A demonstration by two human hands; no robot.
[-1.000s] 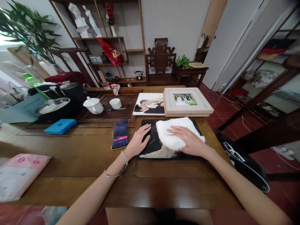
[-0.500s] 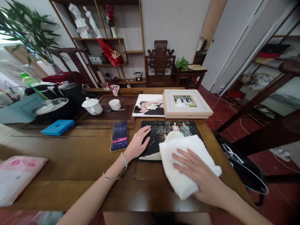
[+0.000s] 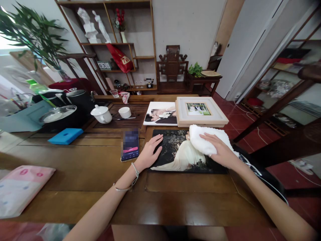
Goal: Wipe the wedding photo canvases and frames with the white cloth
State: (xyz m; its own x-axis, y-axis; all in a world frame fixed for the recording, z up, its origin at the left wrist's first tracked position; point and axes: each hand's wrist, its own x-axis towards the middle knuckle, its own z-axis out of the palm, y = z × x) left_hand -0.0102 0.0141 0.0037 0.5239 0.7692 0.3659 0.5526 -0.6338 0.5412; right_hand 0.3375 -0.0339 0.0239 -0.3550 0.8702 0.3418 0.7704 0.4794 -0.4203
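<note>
A large wedding photo panel [image 3: 175, 157] lies flat on the wooden table in front of me, a pale gown and dark foliage showing on it. My left hand [image 3: 151, 152] rests flat on its left edge, fingers stretched out and holding nothing. On the panel's upper right, my right hand [image 3: 218, 147] presses a folded white towel [image 3: 200, 137] down with its fingers over the cloth. The towel covers the upper right of the picture, including the couple's upper bodies.
Behind the panel lie a smaller photo print [image 3: 160, 113] and a white framed photo [image 3: 220, 117]. To the left are a phone [image 3: 130, 145], a blue block [image 3: 65, 136], a lidded white cup [image 3: 101, 114] and a tissue pack [image 3: 25, 190]. A black bag [image 3: 265, 180] is beside the table's right edge.
My right hand and the towel have moved up and to the right across the panel, uncovering the gown and the lower right corner. My left hand stays at the left edge.
</note>
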